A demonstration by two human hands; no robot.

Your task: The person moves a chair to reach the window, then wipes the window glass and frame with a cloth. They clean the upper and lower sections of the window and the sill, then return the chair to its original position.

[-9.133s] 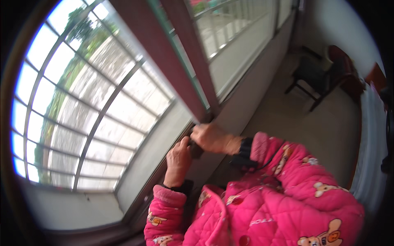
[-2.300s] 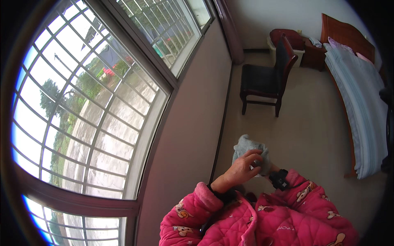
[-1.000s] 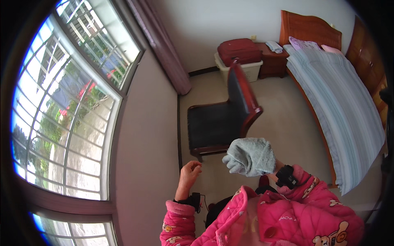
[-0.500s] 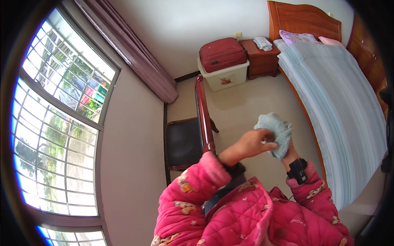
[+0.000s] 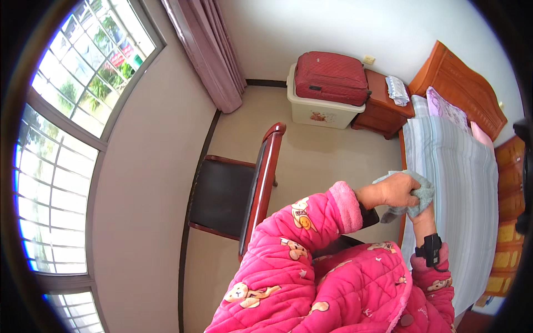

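A pale blue-green cloth (image 5: 425, 191) is bunched up between my two hands, in front of the bed's near side. My left hand (image 5: 397, 190) lies across it from the left, fingers curled and gripping the fabric. From below, my right hand (image 5: 425, 217) reaches up into the cloth, which covers its fingers; the cloth rests on that hand. A dark, greyish end of fabric hangs down beneath my left hand. A black device is strapped round my right wrist.
A wooden chair (image 5: 261, 188) with a black seat stands at left. Behind are a red suitcase (image 5: 330, 77) on a pale storage box (image 5: 319, 114) and a nightstand (image 5: 373, 108). A bed with a striped cover (image 5: 461, 222) lies at right. A barred window is far left.
My left hand has closed onto the cloth and turned over it. Both hands and the cloth have shifted right and slightly down in view. The view itself has swung round.
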